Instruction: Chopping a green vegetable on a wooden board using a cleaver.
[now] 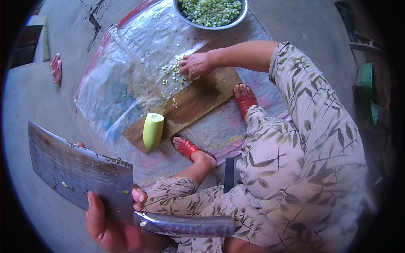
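My left hand [109,218] grips a broad metal cleaver [80,170] at the lower left by its blade, the thumb on the flat face. Its metal handle points right, and seeds and a green bit cling to it. Beyond the wooden board [190,106], my right hand [196,65] reaches down with bent fingers onto scattered diced pale-green pieces [174,71] on the plastic sheet; its palm is hidden. At the board's near-left end stands a cut piece of pale-green gourd or squash [153,132], its cut face up. A few seeds lie on the board.
A metal basin [215,27] full of diced pieces stands at the top edge. The plastic sheet [104,85] covers part of the concrete floor. My feet in red sandals [190,148] flank the board's near side. Pink sandals [56,69] lie far left, a green container [365,85] right.
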{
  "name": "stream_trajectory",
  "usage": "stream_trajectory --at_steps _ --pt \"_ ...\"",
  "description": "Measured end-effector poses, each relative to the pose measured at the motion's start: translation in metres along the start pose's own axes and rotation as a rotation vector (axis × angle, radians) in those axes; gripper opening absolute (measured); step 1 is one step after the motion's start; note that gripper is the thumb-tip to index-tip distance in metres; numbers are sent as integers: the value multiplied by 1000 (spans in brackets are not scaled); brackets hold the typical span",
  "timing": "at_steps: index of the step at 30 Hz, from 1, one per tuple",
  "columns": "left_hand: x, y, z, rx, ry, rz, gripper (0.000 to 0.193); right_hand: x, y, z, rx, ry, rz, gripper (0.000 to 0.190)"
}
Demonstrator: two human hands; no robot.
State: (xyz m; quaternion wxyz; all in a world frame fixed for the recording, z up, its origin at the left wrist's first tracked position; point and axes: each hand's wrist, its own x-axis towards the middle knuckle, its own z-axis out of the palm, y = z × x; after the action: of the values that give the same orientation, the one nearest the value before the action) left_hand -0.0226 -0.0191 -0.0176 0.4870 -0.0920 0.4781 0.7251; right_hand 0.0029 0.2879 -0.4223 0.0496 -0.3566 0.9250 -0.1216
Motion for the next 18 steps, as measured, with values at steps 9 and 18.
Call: stream_trajectory --at_steps 9,18 --pt "8 -4 17 3 -2 7 44 -34 6 -5 -134 125 18 15" --pt "7 -5 21 21 23 -37 43 -52 -24 -17 187 -160 651 17"
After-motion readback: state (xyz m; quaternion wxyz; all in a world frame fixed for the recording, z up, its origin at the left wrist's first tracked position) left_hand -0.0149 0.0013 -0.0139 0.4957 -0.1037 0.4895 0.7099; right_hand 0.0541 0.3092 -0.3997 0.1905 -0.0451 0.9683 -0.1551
